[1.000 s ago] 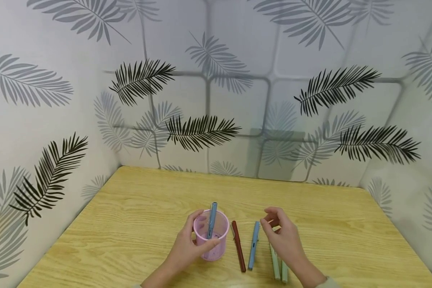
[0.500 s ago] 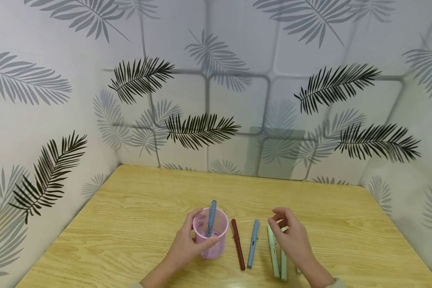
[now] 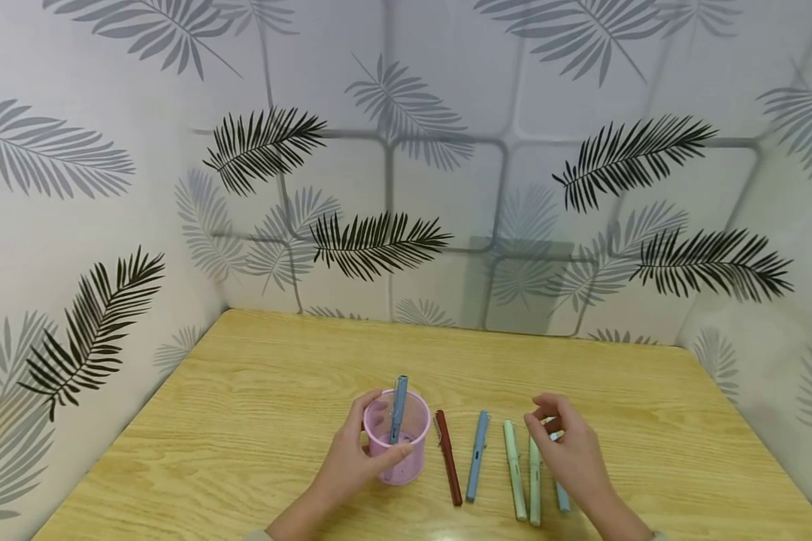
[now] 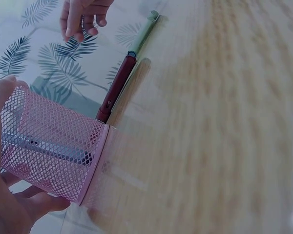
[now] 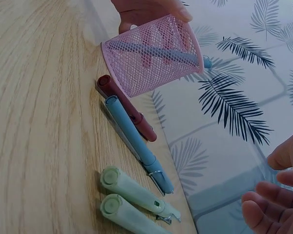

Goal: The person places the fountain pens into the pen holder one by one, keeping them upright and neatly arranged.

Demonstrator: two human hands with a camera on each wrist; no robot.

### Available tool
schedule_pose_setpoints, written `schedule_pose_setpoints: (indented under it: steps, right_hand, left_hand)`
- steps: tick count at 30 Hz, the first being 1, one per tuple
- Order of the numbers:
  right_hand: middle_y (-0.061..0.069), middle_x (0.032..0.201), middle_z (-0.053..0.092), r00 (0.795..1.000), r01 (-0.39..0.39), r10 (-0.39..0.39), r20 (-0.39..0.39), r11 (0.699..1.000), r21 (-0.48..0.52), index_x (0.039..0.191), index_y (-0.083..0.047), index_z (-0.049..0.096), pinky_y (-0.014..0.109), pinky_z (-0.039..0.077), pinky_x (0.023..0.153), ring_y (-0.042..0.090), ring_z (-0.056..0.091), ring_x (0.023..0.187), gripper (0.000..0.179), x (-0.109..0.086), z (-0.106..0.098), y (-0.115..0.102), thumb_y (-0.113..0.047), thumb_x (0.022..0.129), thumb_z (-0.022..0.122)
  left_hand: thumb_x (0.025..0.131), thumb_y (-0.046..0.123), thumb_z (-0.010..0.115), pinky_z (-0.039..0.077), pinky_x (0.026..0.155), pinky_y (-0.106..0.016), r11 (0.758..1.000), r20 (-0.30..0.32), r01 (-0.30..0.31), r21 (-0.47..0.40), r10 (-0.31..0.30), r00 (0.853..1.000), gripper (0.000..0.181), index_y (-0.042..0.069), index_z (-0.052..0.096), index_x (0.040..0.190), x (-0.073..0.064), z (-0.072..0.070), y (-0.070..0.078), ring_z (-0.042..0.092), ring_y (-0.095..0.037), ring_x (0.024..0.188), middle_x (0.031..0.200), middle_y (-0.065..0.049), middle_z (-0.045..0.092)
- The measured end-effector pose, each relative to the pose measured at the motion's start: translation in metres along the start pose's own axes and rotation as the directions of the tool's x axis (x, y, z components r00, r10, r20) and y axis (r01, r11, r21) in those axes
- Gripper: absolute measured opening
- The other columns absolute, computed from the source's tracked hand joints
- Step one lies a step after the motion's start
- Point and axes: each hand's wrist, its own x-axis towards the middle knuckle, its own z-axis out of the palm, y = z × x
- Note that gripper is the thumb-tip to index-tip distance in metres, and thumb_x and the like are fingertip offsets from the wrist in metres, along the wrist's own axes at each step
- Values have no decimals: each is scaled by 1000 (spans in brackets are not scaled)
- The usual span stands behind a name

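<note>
My left hand (image 3: pixel 353 460) grips a pink mesh pen cup (image 3: pixel 406 467), fingers round its far side and thumb across the near rim. Inside the cup leans one blue-grey pen (image 3: pixel 399 406), its cap above the rim. Loosely bent and holding nothing, my right hand (image 3: pixel 571 451) hovers over the pens on the right. Below it a light blue pen (image 3: pixel 563 497) is partly hidden. Two pale green pens (image 3: pixel 515 473) lie just left of that hand. A blue pen (image 3: pixel 477 458) and a dark red pen (image 3: pixel 449 460) lie between them and the cup.
The pens lie in a loose row on a wood-grain table (image 3: pixel 277 383). A pale wall (image 3: pixel 440 180) with leaf prints rises behind the table, with patterned surfaces at both sides.
My right hand has moved to the right over the pens, uncovering the green pens and part of the light blue one. The left hand and cup have stayed in place.
</note>
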Motion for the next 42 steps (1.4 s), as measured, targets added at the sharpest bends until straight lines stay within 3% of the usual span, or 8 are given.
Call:
schedule_pose_setpoints:
  steps: [10, 16, 24, 30, 36, 42]
  right_hand:
    - [3, 90, 61, 999, 29, -31, -29, 998, -58, 108, -6, 57, 23, 48, 56, 11, 56, 72, 20, -3, -11, 10, -12, 90, 62]
    - [4, 90, 61, 1000, -8, 6, -27, 995, -97, 108, -5, 57, 23, 49, 59, 12, 56, 72, 20, -2, -15, 16, -12, 90, 63]
    - [9, 95, 61, 992, -106, 113, 49, 986, -128, 112, -1, 56, 23, 47, 55, 17, 56, 74, 27, -2, -19, 23, -14, 89, 63]
    - [14, 99, 59, 974, -178, 196, 115, 972, -153, 116, 3, 53, 25, 48, 57, 20, 56, 75, 33, -3, -20, 30, -13, 89, 63]
    - [17, 94, 57, 960, -185, 227, 166, 955, -232, 114, 9, 51, 30, 48, 56, 21, 55, 71, 37, -2, -20, 36, -12, 87, 64]
    - [20, 92, 54, 946, -187, 255, 199, 933, -307, 113, 12, 50, 37, 48, 60, 27, 54, 78, 39, -3, -18, 41, -12, 85, 64]
  left_hand:
    - [79, 19, 76, 53, 78, -36, 1000, -2, 7, 4, -7, 1000, 78, 4, 29, 140, 0, 1, 2, 46, -42, 112, 131, -22, 43]
    - [79, 20, 76, 53, 77, -35, 1000, -4, 5, 13, -5, 1000, 79, 3, 29, 140, 1, 2, 3, 47, -41, 111, 131, -22, 43]
    - [79, 20, 76, 52, 79, -40, 1000, -13, 13, 4, -13, 1000, 77, 8, 31, 140, 1, 2, 1, 46, -42, 112, 130, -22, 43]
    - [79, 21, 76, 52, 80, -41, 1000, -10, 16, -6, -16, 1000, 77, 7, 31, 140, 1, 2, 1, 45, -41, 111, 127, -22, 45]
    - [79, 21, 76, 51, 81, -42, 1000, -8, 23, -7, -23, 1000, 77, 8, 31, 140, 1, 1, 2, 45, -41, 112, 128, -23, 44]
    - [79, 20, 76, 52, 80, -41, 1000, -5, 20, 2, -20, 1000, 77, 9, 30, 140, 1, 1, -4, 45, -42, 113, 130, -23, 43]
